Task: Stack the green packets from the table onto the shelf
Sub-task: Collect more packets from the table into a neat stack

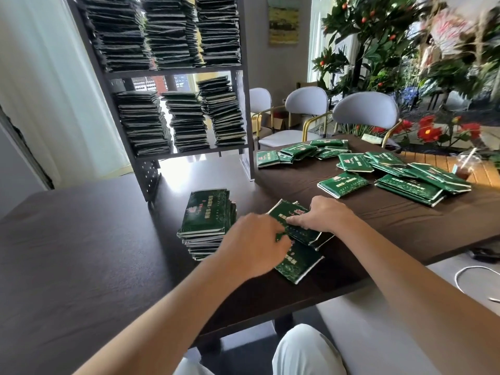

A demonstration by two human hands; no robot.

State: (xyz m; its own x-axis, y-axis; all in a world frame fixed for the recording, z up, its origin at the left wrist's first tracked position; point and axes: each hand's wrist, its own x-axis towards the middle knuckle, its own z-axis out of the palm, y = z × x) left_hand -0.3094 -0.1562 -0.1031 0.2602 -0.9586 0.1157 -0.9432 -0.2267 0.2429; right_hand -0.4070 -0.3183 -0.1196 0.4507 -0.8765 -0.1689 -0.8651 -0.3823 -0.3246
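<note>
**At the bench's near edge: gathering loose packets**

At the near edge of the bench (81, 239), both hands work a few overlapping green packets (297, 255). Right hand (328, 213) fingers curl onto the top one; left hand (253, 244) grasp hidden, cannot tell. Square edges before lifting. Squared pile (207, 223) just beside, scattered packets (405, 174) toward the far right corner. Shelf (176, 71) nearly full; an iced drink (464, 171) stands near the scatter.

The counter (81, 239) is dark wood with a visible grain and a matt finish that shines softly where light falls. The green packets (343, 184) look like glossy foil or plastic film, printed, with pale crimped edges. The shelf (151, 180) is dark matt metal with perforated side panels. The chairs (365, 109) have smooth pale backs and brass-coloured metal frames.
</note>
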